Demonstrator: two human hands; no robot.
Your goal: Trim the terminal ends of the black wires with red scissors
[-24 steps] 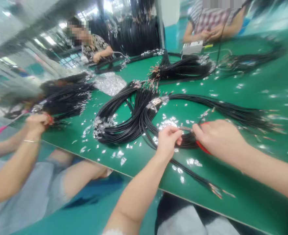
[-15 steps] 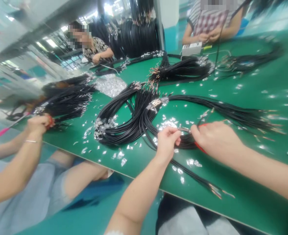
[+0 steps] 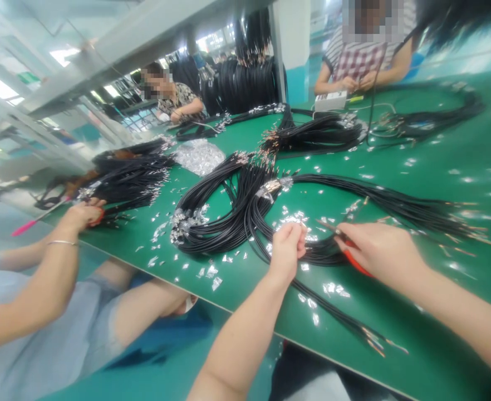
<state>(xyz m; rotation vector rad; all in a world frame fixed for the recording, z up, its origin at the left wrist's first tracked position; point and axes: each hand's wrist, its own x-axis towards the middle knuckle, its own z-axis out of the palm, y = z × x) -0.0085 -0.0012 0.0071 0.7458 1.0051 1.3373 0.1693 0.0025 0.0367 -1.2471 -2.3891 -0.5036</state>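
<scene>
My left hand (image 3: 288, 246) is closed in a pinch above a loop of black cables (image 3: 324, 253). A tiny tip seems to show at its fingers, but what they hold is too small to name. My right hand (image 3: 377, 248) grips red-handled scissors (image 3: 359, 263). Their blades point left towards my left hand, slightly parted, with a gap between the two. Cable ends with bared copper strands (image 3: 373, 341) stick out below my left hand. Shiny foil scraps (image 3: 298, 218) lie around both hands.
More black cable bundles (image 3: 216, 234) cover the green table (image 3: 450, 317). A clear bag of silvery pieces (image 3: 200, 157) lies behind them. At left, a co-worker's hand (image 3: 84, 214) holds something red by cables. Two other people sit across the table, near a white box (image 3: 330, 101).
The scissors have drawn back right from my left hand, and their blades have parted. My left hand has curled more tightly. The whole view has shifted slightly, with things lower and further right.
</scene>
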